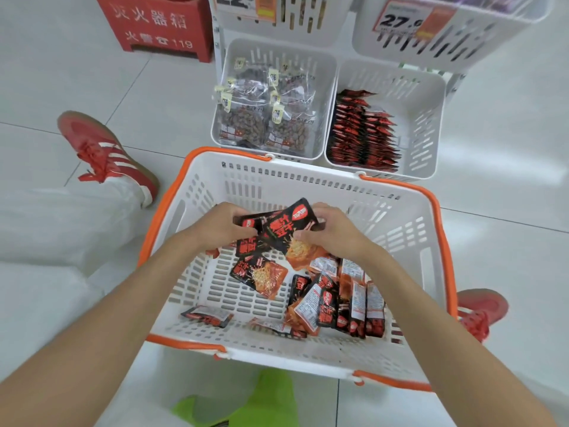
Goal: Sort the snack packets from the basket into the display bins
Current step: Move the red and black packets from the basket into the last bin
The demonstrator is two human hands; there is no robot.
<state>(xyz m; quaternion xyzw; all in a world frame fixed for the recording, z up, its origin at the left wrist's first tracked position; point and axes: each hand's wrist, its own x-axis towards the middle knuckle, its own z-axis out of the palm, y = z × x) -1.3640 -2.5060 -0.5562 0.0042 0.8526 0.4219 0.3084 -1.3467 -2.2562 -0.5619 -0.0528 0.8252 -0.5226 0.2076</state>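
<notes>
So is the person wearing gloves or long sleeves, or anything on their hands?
No gloves. The left hand and right hand are bare, with no rings showing. The left arm and right arm are bare too, all the way to the picture's edge: no sleeves, watch or bracelet can be seen.

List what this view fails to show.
Head view:
- Top right bin: contents cut off by the top edge.
- Left price tag: cropped by the top edge, small print blurred.
- Held packets: count unclear; they overlap and are partly covered by the left hand and right hand.
</notes>
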